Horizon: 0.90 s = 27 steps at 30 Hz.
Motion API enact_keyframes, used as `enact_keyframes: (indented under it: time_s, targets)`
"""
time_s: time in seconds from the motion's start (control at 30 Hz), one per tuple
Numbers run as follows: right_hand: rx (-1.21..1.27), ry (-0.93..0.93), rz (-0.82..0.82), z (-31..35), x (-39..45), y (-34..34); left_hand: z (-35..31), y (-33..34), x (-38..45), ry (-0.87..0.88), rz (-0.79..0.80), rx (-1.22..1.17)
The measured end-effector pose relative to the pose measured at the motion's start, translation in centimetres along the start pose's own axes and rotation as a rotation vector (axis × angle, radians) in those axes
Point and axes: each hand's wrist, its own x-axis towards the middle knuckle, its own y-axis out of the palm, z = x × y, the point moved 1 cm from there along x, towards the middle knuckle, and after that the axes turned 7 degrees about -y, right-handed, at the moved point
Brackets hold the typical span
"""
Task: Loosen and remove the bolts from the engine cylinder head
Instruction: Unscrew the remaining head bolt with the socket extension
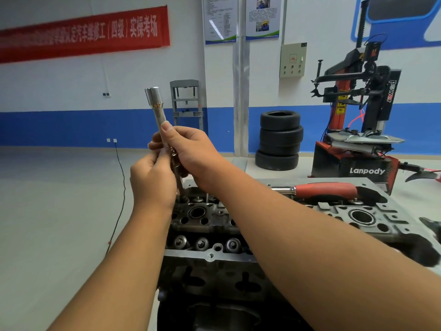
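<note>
Grip: your left hand [152, 180] and right hand [191, 154] clamp the socket extension [157, 111], tilted toward 11 o'clock.
Why: you're likely steadying it over the cylinder head [214, 223] to lift a bolt free.

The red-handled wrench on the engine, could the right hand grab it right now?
Probably not straight away. The right hand is busy gripping the long silver socket together with the left hand. Nothing blocks the red-handled wrench, though, if it lets go.
</note>
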Motion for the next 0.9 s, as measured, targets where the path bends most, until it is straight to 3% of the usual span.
enact_keyframes:
  time_s: [0.23,0.47,0.67,0.9]
  targets:
    - [0.014,-0.011,-0.008,-0.33,0.11,-0.23,0.28,-0.31,0.08,0.102,-0.073,0.07]
    - [0.028,0.014,-0.011,-0.11,0.14,-0.13,0.16,-0.04,0.03,0.037,-0.013,0.009]
    - [-0.001,-0.003,-0.015,-0.35,0.21,-0.19,0.25,-0.29,0.12,0.116,-0.063,0.085]
    - [0.011,-0.003,-0.015,-0.2,0.16,-0.2,0.0,0.12,0.04,0.04,0.064,-0.003]
